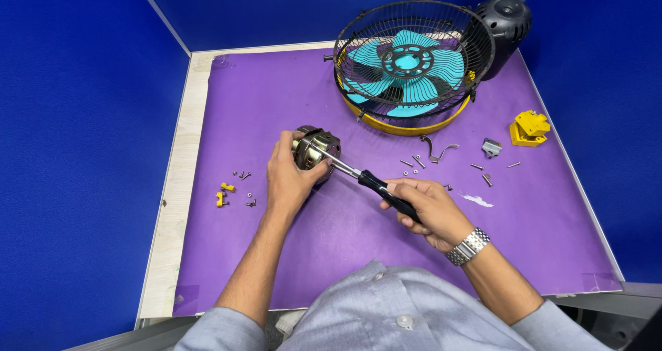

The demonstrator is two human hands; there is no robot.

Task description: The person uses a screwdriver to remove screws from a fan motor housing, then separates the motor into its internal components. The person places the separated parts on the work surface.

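The motor (316, 151) is sitting on the purple mat (345, 247), gripped by the left hand (288, 178), whose fingers are wrapping around its near side. The right hand (429, 209) is closing around the black handle of a screwdriver (358, 178), and the steel shaft is reaching across from the right hand to the left, its tip meeting the motor's top.

Just left of the left hand, two small yellow clips (223, 193) and a few screws (245, 185) are lying scattered. Beyond the right hand, more screws (414, 162), a bent metal bracket (434, 151) and a small grey piece (490, 147) are spread over the mat. Farther right of that hand a yellow block (529, 127) is resting near the mat's edge.

Well beyond both hands a fan cage (414, 58) is lying flat, with teal blades (407, 68) showing through its black wire and a yellow rim underneath. A black housing (507, 23) is touching the cage on its far right.

The mat is covering most of a pale wooden table (176, 185), leaving a bare strip far left of the left hand. Blue walls (76, 116) are enclosing the table on three sides.
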